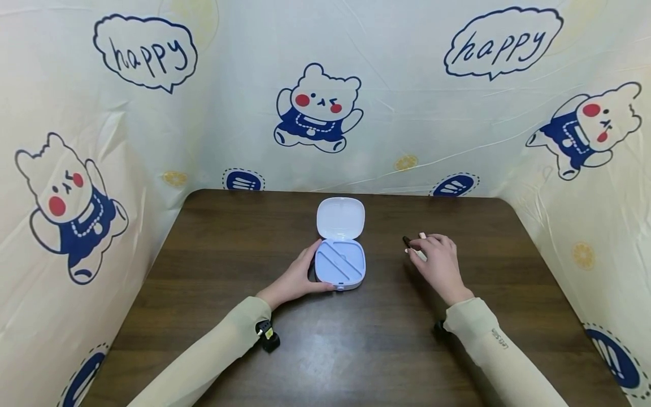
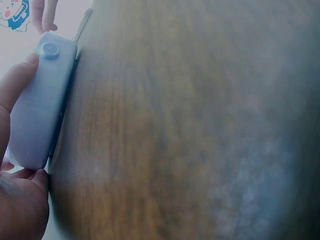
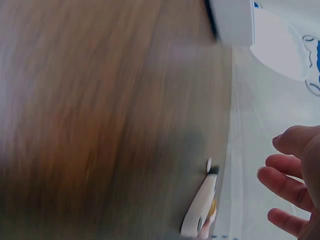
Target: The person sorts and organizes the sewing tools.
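A light-blue pill case (image 1: 340, 263) with slanting dividers inside stands on the table, its pale lid (image 1: 341, 218) swung back. My left hand (image 1: 297, 280) grips it from the left side. In the left wrist view the thumb (image 2: 22, 77) lies near the round front button (image 2: 50, 50), other fingers at the opposite end. Over to the right, my right hand (image 1: 438, 260) hovers with loosely bent, parted fingers (image 3: 285, 185). Just by them lies a small white object with a dark end (image 3: 200, 202); the hand partly covers these small items in the head view.
The brown wooden table (image 1: 229, 237) ends at a patterned cloth (image 1: 386, 113) that hangs behind it and along both sides. Dark wrist cameras (image 1: 269, 339) sit at both cuffs.
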`<state>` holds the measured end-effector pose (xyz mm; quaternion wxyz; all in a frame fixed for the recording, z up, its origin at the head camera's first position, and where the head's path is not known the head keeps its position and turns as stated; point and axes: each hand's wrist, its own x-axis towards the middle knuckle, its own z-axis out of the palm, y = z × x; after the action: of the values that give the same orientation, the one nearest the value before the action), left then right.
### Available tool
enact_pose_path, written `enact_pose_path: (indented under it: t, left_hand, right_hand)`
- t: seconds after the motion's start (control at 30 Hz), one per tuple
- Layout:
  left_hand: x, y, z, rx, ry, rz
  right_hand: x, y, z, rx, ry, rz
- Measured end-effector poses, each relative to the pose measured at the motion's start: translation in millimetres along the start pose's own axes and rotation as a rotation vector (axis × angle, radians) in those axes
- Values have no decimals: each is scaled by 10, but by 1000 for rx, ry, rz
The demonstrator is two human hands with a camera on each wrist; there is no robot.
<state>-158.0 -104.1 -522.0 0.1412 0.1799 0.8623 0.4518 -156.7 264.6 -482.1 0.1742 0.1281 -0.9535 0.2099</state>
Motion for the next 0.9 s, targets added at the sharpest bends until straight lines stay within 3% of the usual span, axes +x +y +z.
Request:
enact_pose_path:
  t: [0.4,0.9]
  left_hand:
    - [-11,23,-6,0,0,-8]
    - [-17,11,-5,3,4,7]
  right_hand:
    - [43,312,-62,-37,-94,109]
    - [28,553,-6,-116,-130,171]
